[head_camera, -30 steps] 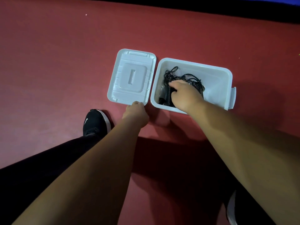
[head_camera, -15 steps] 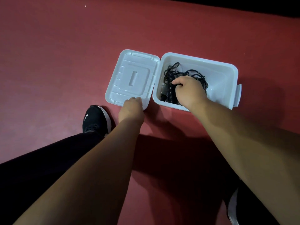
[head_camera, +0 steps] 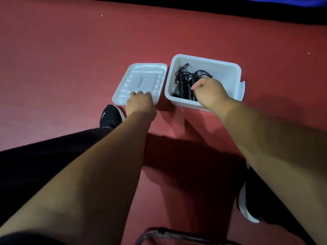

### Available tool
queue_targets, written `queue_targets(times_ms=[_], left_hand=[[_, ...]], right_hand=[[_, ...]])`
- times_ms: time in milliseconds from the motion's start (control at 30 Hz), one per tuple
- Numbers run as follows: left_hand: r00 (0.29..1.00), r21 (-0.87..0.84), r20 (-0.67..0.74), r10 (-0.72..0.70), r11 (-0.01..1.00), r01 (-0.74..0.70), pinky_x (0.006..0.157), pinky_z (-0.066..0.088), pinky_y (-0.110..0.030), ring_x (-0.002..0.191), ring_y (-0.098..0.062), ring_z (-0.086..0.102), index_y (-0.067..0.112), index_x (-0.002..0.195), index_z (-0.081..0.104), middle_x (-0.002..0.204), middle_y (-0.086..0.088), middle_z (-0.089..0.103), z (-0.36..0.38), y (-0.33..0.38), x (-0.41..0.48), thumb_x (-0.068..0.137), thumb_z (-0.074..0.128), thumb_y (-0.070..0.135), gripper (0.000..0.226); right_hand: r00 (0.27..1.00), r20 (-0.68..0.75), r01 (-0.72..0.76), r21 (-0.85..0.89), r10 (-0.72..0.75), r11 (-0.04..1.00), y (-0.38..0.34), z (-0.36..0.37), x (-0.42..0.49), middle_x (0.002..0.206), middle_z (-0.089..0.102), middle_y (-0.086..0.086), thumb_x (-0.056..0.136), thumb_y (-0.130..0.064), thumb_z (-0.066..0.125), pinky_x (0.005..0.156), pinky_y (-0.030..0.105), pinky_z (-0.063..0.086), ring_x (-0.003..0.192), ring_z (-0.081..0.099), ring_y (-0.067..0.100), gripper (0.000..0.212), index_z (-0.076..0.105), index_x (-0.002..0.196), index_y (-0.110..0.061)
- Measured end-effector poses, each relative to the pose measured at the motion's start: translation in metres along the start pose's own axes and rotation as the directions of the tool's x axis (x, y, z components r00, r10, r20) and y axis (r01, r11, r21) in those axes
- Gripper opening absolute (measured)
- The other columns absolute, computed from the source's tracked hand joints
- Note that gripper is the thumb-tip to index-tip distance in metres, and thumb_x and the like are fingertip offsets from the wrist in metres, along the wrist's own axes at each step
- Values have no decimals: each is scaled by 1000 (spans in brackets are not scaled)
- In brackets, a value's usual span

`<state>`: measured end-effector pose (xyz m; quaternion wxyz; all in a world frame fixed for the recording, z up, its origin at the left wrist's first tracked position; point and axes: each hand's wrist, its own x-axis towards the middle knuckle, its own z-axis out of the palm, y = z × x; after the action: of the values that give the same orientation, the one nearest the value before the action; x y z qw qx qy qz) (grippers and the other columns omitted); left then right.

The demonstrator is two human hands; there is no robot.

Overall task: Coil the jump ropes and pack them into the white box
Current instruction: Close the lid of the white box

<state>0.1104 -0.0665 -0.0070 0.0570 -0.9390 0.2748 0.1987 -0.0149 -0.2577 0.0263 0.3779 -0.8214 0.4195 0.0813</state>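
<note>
1. The white box (head_camera: 228, 71) sits open on the red floor (head_camera: 62, 59), right of frame centre, with black jump ropes (head_camera: 184, 82) bundled in its left half: thin cord loops above ribbed handles.
2. Its lid (head_camera: 141, 80) lies inner face up just left of the box.
3. The right hand (head_camera: 208, 93) reaches over the near wall into the box, fingers curled down onto the ropes; whether it grips them cannot be told.
4. The left hand (head_camera: 140, 103) rests on the lid's near edge, fingertips curled over the rim.
5. A black shoe (head_camera: 110, 116) stands just below the lid.
</note>
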Motion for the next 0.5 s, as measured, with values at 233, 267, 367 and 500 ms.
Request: queue_targets(times_ms=[233, 267, 367, 500], left_hand=[[991, 45, -133, 0, 999, 6, 94, 48, -46, 125, -38, 49, 10, 129, 55, 129, -16, 58, -57, 8, -55, 89, 58, 12, 40], [989, 28, -151, 0, 1000, 4, 94, 49, -47, 124, -39, 51, 9, 130, 55, 129, -17, 58, -69, 9, -62, 90, 58, 10, 41], [988, -92, -151, -17, 996, 3, 96, 51, -50, 120, -43, 59, 8, 131, 53, 132, -19, 54, -101, 8, -83, 93, 57, 8, 38], [993, -190, -105, 53, 979, -72, 88, 49, -40, 103, -38, 62, 18, 129, 58, 126, -17, 58, -135, 3, -105, 92, 61, 14, 37]], right_hand=[[994, 107, 4, -129, 9, 992, -4, -28, -66, 118, 75, 16, 99, -11, 52, 99, 43, 55, 113, 66, 38, 29, 78, 112, -7], [991, 129, 0, -139, 19, 990, -5, -33, -74, 120, 74, 18, 101, -11, 51, 100, 43, 54, 114, 66, 39, 29, 77, 113, -5], [978, 197, -30, -194, 68, 981, -10, -49, -94, 124, 70, 21, 104, -14, 50, 96, 38, 52, 114, 64, 38, 30, 71, 121, 0], [971, 220, -57, -178, 96, 982, -5, -66, -118, 104, 66, 12, 99, -21, 59, 83, 33, 49, 93, 60, 28, 13, 68, 106, -13]])
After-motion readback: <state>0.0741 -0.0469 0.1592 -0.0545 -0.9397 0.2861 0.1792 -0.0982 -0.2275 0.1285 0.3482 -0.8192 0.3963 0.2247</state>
